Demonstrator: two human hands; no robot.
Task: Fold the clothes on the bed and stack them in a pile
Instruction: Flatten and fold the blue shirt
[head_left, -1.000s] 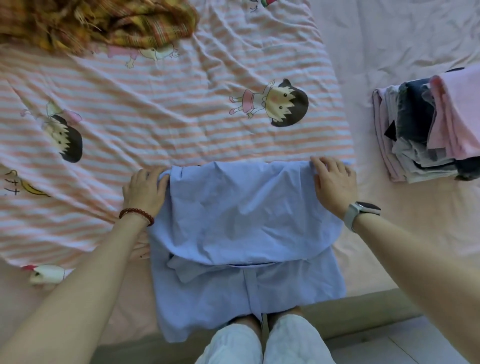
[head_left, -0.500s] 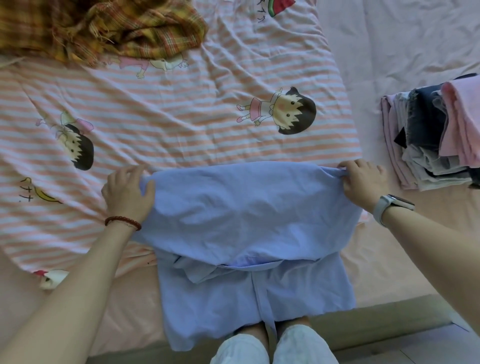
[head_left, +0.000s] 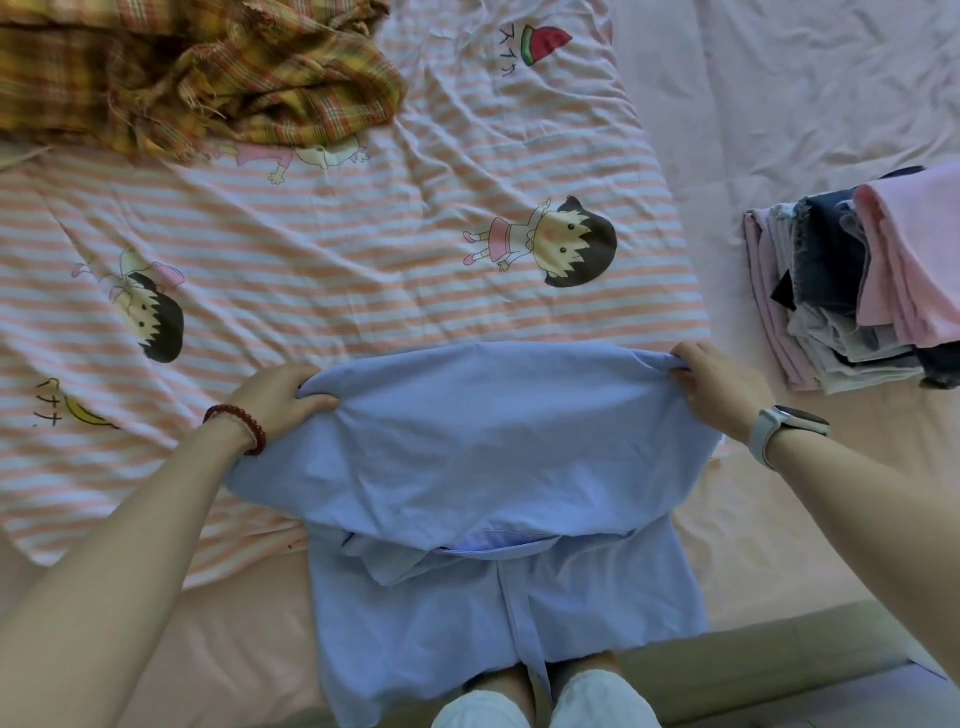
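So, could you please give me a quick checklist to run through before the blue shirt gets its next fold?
1. Left hand grips the blue shirt at its far left corner: ok.
2. Right hand grips the far right corner: ok.
3. Far edge taut between the hands: ok.
4. Lower half lying flat: not ok, rumpled at the collar.
5. Folded pile within reach on the right: ok.
6. Plaid cloth folded: not ok.

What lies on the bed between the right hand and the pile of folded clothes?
In the head view, only bare pink sheet lies between the right hand and the pile of folded clothes; nothing else is there.
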